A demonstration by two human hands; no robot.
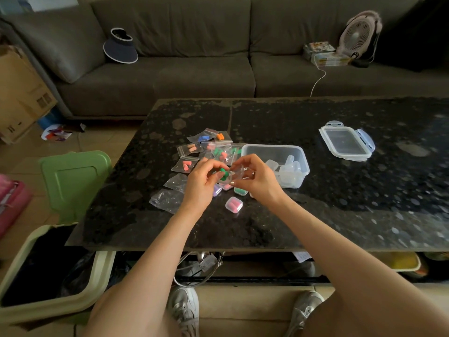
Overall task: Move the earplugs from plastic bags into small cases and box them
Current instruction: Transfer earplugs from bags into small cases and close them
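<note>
A dark speckled table is set before a grey sofa; print on the cardboard box is too blurred to be read. Here green earplugs are pinched by the left hand, clear plastic gripped by the right hand. Beyond both, bagged earplugs are piled; the clear box is seen just past the right.
</note>
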